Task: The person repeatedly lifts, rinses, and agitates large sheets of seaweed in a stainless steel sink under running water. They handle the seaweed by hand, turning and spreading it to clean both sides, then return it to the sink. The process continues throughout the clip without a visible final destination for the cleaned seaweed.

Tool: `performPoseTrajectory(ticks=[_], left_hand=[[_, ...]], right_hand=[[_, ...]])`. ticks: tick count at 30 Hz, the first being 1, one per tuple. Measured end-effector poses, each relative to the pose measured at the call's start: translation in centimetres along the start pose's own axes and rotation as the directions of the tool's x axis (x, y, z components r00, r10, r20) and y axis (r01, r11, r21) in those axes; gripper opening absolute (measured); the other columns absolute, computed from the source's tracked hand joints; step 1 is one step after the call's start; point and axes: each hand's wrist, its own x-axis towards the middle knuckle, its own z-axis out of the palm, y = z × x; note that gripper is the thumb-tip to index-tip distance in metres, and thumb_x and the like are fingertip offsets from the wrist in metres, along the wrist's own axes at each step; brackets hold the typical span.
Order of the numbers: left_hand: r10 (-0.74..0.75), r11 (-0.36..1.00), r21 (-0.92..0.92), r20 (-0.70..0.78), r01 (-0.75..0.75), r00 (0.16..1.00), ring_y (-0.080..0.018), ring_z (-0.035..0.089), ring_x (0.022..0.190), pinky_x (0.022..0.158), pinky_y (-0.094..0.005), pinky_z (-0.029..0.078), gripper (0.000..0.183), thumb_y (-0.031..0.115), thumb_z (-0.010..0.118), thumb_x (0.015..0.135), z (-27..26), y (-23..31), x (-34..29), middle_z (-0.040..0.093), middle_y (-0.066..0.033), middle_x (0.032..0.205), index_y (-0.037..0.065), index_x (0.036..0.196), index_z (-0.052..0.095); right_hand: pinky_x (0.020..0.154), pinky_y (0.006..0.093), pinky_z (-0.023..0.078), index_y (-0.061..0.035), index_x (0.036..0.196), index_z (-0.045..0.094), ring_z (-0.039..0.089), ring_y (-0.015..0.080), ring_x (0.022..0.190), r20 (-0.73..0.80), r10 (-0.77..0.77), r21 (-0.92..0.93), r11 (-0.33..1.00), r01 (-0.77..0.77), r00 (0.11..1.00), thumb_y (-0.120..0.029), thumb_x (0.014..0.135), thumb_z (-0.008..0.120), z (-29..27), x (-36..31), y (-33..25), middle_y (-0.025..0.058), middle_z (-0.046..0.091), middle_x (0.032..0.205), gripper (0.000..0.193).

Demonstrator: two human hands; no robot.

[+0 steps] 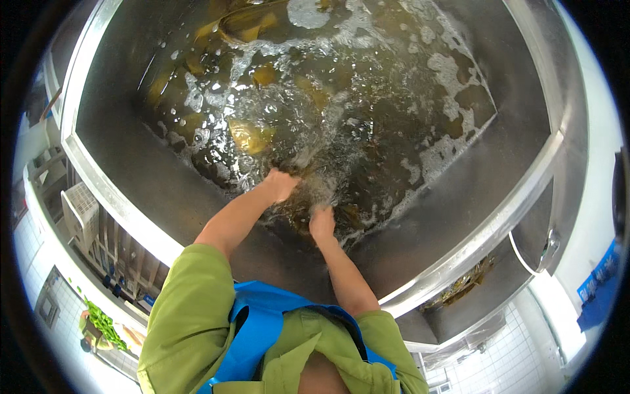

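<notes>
Both my hands are in the cloudy, foaming water (387,144) of a deep metal sink (472,184). My left hand (282,186) is at the surface near the sink's close side, its fingers lost in the splash. Slightly nearer and to the right, my right hand (321,223) dips in, its fingers also under water and blurred. Dark stringy matter shows around both hands, too unclear to name. A broad yellow-brown, leaf-like piece (249,136) floats just beyond my left hand. Similar yellowish pieces (252,29) lie at the far left of the water.
The sink's thick metal rim (125,210) runs along both sides. Left of it stands a white plastic crate (80,207) by a slatted rack. At the right, a second basin (469,282) holds brownish-green matter. Green vegetables (102,322) and a person (88,338) appear far at lower left.
</notes>
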Motion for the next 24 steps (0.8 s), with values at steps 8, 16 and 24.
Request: performPoseTrajectory(ticks=[8,16,24], left_hand=[[0.115,0.986,-0.044,-0.523,-0.162,0.844,-0.0274,0.059,0.085,0.076,-0.0397,0.049,0.021,0.018,0.049,0.087,-8.2,0.8,-2.6,0.059,-0.0166,0.089,0.004,0.100,0.058],[-0.065,0.414,-0.368,-0.924,-0.832,0.376,-0.0069,0.052,0.070,0.067,-0.0240,0.045,0.019,0.021,0.058,0.086,-30.0,2.7,-10.6,0.060,0.0027,0.076,0.006,0.095,0.063],[-0.309,0.497,-0.730,-0.654,-0.468,0.691,-0.0145,0.053,0.078,0.075,-0.0303,0.043,0.058,0.054,0.062,0.077,-19.3,-9.0,-8.5,0.061,-0.0104,0.081,-0.004,0.083,0.061]], right_hand=[[0.053,0.0409,0.046,-0.0030,0.073,0.054,0.059,0.0347,0.061,-0.711,-0.169,0.037,0.960,0.276,0.683,-0.010,0.082,0.046,-17.4,5.1,6.7,0.0196,0.058,0.066,0.014],[0.055,0.0350,0.046,-0.0041,0.087,0.058,0.057,0.0325,0.059,-0.996,-0.077,-0.047,0.842,0.538,0.033,-0.022,0.086,0.056,-45.8,-6.9,3.4,0.0181,0.059,0.069,0.018],[0.061,0.0423,0.047,-0.0067,0.072,0.056,0.057,0.0325,0.071,-0.757,-0.327,-0.206,0.941,0.269,0.566,-0.033,0.087,0.048,-26.5,2.4,2.0,0.0141,0.057,0.075,0.032]])
